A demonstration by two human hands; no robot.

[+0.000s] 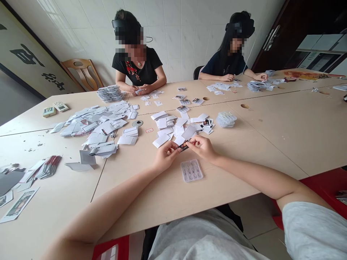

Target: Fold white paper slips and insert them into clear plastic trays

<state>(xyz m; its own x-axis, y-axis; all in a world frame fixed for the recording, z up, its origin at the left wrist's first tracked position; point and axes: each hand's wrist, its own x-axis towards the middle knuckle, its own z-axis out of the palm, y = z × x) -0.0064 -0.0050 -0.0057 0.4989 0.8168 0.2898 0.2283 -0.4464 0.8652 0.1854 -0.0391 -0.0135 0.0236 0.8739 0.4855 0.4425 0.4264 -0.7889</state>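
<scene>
Between my two hands I hold a small dark printed card (183,146) with orange marks on it. The fingers of my left hand (166,155) pinch its left end. On its right end, the thumb and fingers of my right hand (204,147) are closed. Just below the card, a clear plastic box (191,170) lies flat on the table, with several fishing hooks in its compartments. Beyond my hands spreads a loose pile of white cards (176,126), a few showing dark printed faces. To its right stands a stack of clear boxes (226,119).
A large heap of white cards (92,121) covers the table (265,144) on the left. Several dark-labelled boxes (184,102) lie farther back. Two co-workers sit across, one handling cards (140,91). Two remote-like devices (60,106) rest far left; red stools (325,187) stand below.
</scene>
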